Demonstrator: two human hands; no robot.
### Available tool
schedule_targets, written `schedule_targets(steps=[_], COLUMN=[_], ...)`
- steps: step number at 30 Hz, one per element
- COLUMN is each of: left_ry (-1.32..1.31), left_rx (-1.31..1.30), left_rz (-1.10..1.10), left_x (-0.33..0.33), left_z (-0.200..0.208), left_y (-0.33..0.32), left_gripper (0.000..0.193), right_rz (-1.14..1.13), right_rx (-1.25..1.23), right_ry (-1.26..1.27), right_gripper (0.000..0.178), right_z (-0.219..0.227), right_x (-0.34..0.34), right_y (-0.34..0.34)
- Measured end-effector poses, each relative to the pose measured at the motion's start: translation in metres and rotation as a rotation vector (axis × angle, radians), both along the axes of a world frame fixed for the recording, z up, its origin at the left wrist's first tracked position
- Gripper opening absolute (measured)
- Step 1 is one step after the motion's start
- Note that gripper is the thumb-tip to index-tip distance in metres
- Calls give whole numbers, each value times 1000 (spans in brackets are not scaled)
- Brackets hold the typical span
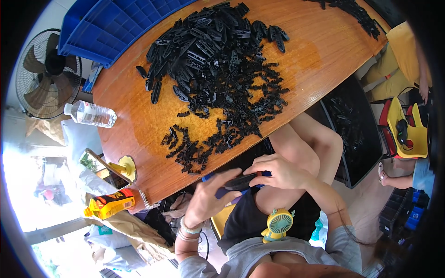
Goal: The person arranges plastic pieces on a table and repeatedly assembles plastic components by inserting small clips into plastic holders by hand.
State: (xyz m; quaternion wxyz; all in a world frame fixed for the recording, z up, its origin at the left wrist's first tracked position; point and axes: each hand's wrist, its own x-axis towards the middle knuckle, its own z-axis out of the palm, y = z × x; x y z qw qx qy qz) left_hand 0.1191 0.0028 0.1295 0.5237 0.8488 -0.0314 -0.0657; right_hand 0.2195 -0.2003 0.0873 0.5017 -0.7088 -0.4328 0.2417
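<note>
Just off the table's near edge, above my lap, a black elongated plastic part [239, 182] lies between my hands. My left hand [207, 197] has its fingers along one end of it, thumb below. From the other side my right hand [279, 170] grips the far end with bent fingers. On the tabletop beyond is a large heap of long black plastic pieces [204, 41] of much the same look. Many small black clips [227, 125] spread from that heap toward the near edge.
A clear bottle [95, 114], a phone on a yellow stand [126, 168] and an orange drink bottle [111, 204] are at the left. A blue crate [111, 32] and a fan [48, 74] stand behind. A black bin [357, 134] holds parts at right; another person [403, 60] is beyond.
</note>
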Motion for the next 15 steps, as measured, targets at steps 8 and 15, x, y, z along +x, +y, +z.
schedule_targets(steps=[8, 15], left_ry=[-310, -83], left_rx=[229, 535], left_rz=[589, 632], left_x=[78, 165], left_z=[-11, -50], left_y=[84, 125], left_gripper=[14, 40], right_rz=[-569, -706], right_rx=[-148, -148], right_ry=[-469, -556], right_gripper=[12, 16], right_z=[-4, -15], right_x=[26, 24], right_y=[3, 11])
